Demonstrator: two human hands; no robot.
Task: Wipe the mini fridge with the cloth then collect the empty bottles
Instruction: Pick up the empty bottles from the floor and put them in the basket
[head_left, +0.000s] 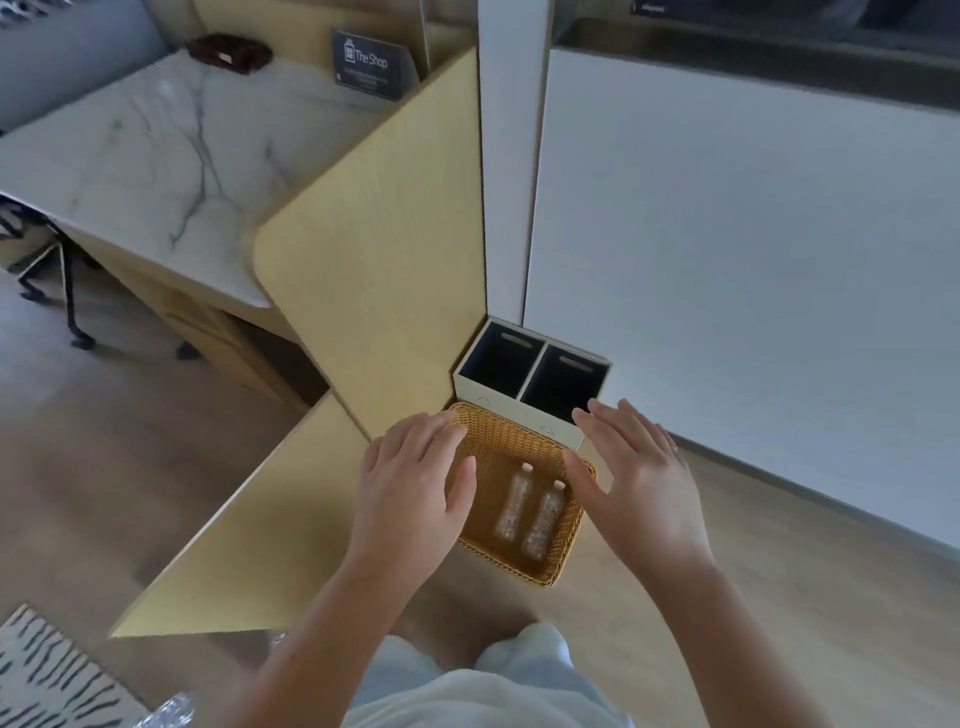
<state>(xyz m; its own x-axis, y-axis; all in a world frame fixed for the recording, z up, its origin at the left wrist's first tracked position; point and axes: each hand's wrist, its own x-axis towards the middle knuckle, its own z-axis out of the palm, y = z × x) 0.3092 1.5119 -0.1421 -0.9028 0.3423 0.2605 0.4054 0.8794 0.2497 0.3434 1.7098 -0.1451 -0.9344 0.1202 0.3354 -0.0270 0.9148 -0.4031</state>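
Above the basket (540, 579), left hand (410, 478) hides its left rim, right hand (641, 480) its right corner; both hands spread, empty. Two blurred bottles (511, 506) lie inside; bin (491, 402) touches behind.

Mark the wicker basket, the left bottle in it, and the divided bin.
wicker basket (545, 581): head view, near rim.
left bottle (511, 506): head view, mid-body.
divided bin (550, 426): head view, cream front wall.
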